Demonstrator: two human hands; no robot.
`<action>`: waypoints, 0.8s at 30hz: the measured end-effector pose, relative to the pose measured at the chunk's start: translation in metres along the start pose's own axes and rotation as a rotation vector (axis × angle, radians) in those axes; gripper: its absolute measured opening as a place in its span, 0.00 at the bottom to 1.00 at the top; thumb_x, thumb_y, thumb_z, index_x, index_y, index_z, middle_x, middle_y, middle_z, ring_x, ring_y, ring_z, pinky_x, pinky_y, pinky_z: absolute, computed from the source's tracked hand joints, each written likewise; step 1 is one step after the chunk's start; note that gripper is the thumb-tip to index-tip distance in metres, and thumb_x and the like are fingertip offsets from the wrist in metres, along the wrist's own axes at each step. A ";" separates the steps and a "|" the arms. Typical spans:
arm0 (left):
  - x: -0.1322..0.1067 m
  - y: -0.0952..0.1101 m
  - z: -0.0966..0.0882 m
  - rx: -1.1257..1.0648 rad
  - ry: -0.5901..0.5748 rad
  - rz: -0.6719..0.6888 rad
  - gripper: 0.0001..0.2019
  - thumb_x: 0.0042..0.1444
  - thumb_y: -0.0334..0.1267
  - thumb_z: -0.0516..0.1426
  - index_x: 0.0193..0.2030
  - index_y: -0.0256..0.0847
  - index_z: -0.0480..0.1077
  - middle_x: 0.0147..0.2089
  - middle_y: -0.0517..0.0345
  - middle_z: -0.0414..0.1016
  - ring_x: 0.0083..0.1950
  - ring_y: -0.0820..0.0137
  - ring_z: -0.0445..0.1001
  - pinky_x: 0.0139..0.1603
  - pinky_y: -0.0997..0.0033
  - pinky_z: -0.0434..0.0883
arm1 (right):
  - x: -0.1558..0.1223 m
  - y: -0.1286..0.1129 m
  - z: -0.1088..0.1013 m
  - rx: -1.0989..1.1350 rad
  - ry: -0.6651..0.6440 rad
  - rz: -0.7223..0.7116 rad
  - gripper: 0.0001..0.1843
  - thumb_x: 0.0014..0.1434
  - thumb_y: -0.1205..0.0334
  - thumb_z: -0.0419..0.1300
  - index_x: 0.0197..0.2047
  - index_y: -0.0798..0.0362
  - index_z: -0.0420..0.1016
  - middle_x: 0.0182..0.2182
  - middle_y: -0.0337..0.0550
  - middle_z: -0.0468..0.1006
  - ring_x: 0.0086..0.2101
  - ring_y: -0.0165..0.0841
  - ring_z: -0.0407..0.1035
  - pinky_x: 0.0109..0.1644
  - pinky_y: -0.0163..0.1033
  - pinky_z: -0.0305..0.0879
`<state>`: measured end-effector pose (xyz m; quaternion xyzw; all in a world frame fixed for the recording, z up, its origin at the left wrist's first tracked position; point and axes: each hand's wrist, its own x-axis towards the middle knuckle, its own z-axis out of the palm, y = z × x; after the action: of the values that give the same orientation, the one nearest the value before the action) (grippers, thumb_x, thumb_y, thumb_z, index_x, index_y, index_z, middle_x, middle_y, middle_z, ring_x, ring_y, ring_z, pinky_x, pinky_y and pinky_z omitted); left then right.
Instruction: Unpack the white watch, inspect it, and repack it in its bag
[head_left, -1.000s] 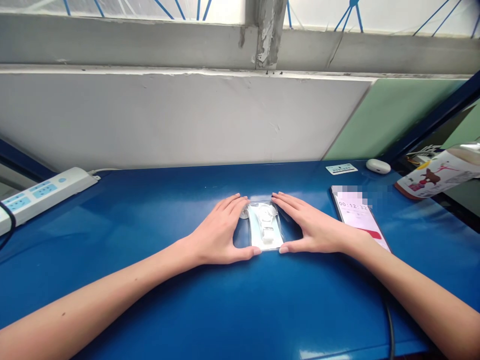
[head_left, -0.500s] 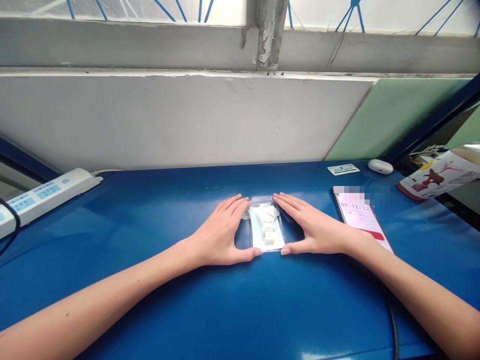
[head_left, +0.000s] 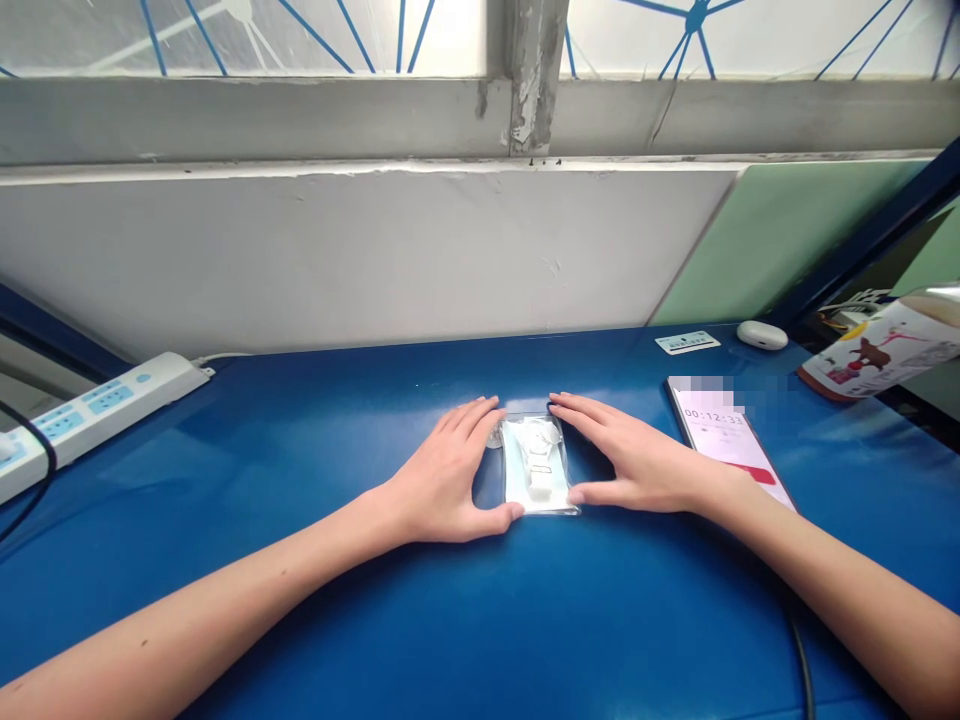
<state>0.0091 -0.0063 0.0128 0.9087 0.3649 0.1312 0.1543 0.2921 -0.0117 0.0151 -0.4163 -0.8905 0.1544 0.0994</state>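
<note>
A small clear plastic packet (head_left: 535, 470) with a white part inside lies flat on the blue table (head_left: 315, 440), in the middle. My left hand (head_left: 446, 475) rests on the table against the packet's left edge, fingers stretched out, thumb at its near corner. My right hand (head_left: 630, 460) lies against the right edge in the same way, fingers extended and thumb touching the near right corner. Both hands frame the packet without lifting it.
A phone (head_left: 726, 440) with a running timer lies to the right, a cable leading from it toward me. A white power strip (head_left: 97, 415) sits far left. A small label (head_left: 687, 342), a white earbud case (head_left: 762, 335) and a printed pouch (head_left: 877, 355) are at the back right.
The view has tilted slightly, so everything sits a little lower in frame. My right thumb has slid a bit inward along the packet's near edge. The timer has advanced one second.
</note>
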 end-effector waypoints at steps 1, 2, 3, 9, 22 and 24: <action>-0.001 0.000 0.000 0.006 -0.001 0.009 0.45 0.53 0.50 0.61 0.71 0.30 0.49 0.74 0.29 0.48 0.75 0.43 0.49 0.71 0.40 0.56 | 0.000 0.000 -0.001 -0.012 0.031 -0.006 0.44 0.61 0.37 0.58 0.69 0.59 0.60 0.69 0.64 0.59 0.67 0.55 0.54 0.66 0.62 0.60; -0.002 -0.001 0.000 0.010 -0.001 0.018 0.43 0.55 0.48 0.60 0.72 0.29 0.48 0.75 0.30 0.46 0.75 0.44 0.48 0.71 0.40 0.56 | 0.001 0.001 -0.001 -0.023 0.071 -0.013 0.37 0.64 0.40 0.57 0.65 0.59 0.65 0.66 0.62 0.65 0.66 0.53 0.57 0.65 0.61 0.61; -0.002 -0.001 0.000 0.011 0.000 0.023 0.42 0.57 0.46 0.58 0.72 0.29 0.47 0.76 0.30 0.44 0.76 0.44 0.47 0.71 0.41 0.56 | 0.002 0.001 -0.001 -0.033 0.118 -0.021 0.30 0.66 0.44 0.56 0.60 0.57 0.70 0.63 0.61 0.70 0.65 0.52 0.59 0.64 0.60 0.63; -0.002 -0.007 0.007 -0.025 0.062 -0.068 0.24 0.69 0.38 0.45 0.69 0.32 0.56 0.75 0.36 0.50 0.75 0.52 0.51 0.72 0.46 0.58 | 0.004 0.000 0.001 -0.020 0.270 -0.101 0.13 0.67 0.56 0.56 0.34 0.50 0.76 0.44 0.50 0.81 0.55 0.47 0.72 0.56 0.54 0.71; 0.001 -0.008 -0.003 0.033 -0.008 -0.055 0.24 0.71 0.49 0.47 0.69 0.43 0.61 0.72 0.41 0.58 0.73 0.48 0.53 0.68 0.41 0.60 | 0.000 -0.001 -0.004 -0.006 0.139 -0.024 0.35 0.63 0.43 0.59 0.68 0.51 0.62 0.66 0.60 0.65 0.65 0.53 0.60 0.63 0.61 0.64; 0.002 -0.010 -0.007 0.050 -0.046 -0.032 0.24 0.72 0.49 0.46 0.70 0.45 0.60 0.72 0.43 0.59 0.73 0.50 0.54 0.68 0.43 0.60 | -0.001 -0.001 -0.005 -0.007 0.116 -0.028 0.36 0.63 0.43 0.59 0.69 0.52 0.61 0.67 0.60 0.64 0.66 0.54 0.58 0.64 0.62 0.63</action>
<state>0.0019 0.0037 0.0158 0.9092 0.3788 0.0984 0.1420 0.2935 -0.0116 0.0199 -0.4123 -0.8895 0.1256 0.1514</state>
